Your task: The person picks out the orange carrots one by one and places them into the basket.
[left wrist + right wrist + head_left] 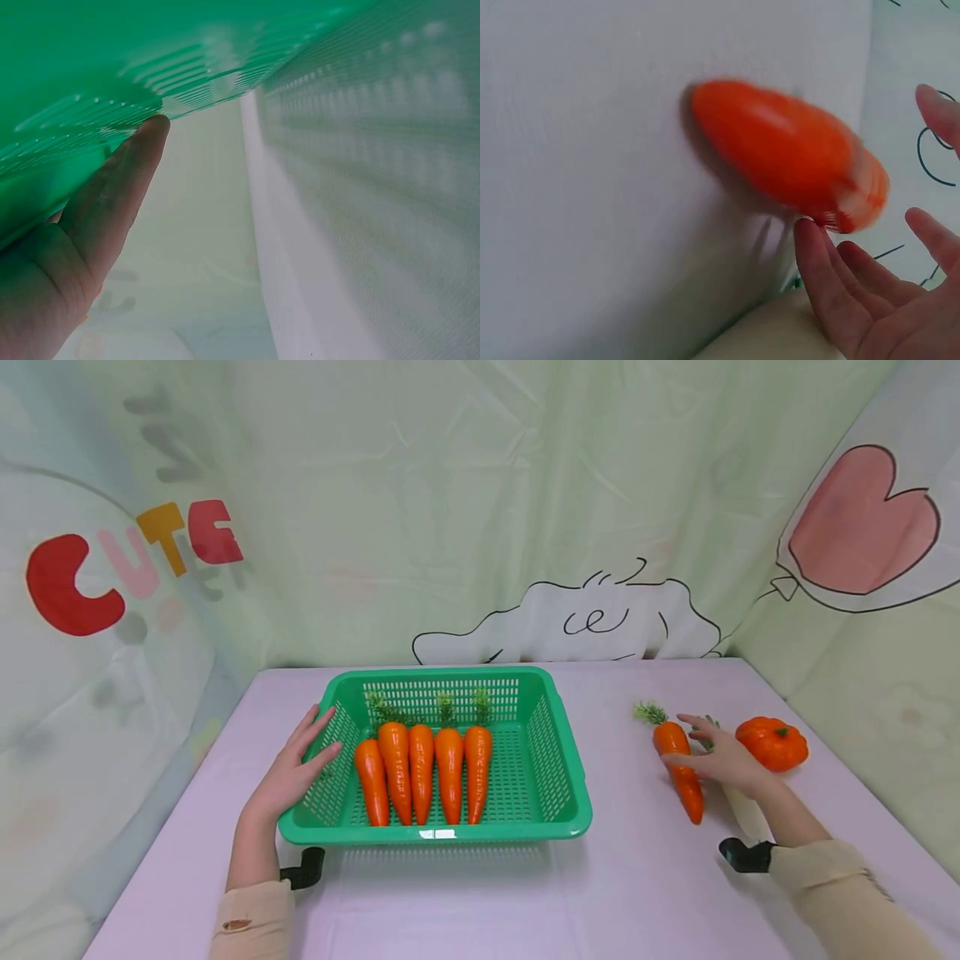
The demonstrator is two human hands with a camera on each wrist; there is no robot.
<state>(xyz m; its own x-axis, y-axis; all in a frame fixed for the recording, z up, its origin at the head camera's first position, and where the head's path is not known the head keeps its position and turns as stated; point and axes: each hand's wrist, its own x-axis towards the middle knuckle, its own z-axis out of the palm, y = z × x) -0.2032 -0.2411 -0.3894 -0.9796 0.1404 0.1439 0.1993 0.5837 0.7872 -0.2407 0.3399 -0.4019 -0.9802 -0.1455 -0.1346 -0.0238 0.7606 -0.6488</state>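
Several orange carrots (422,772) with green tops lie side by side in a green plastic basket (435,836). At the basket's left side is my left hand (288,777), its fingers extended; in the left wrist view a straight finger (124,191) rests against the slotted outer wall. On the right part of the table, a single carrot (678,768) lies with its leafy top away from me. My right hand (720,760) is over its right side, fingers spread. The right wrist view has this carrot (780,150) blurred, with a fingertip at its edge. A white radish (744,814) is partly hidden under that hand.
An orange pumpkin (772,744) sits beyond the right wrist, near the table's right edge. The table (465,902) has a pale cloth. Printed curtains (450,527) stand behind it and at both sides.
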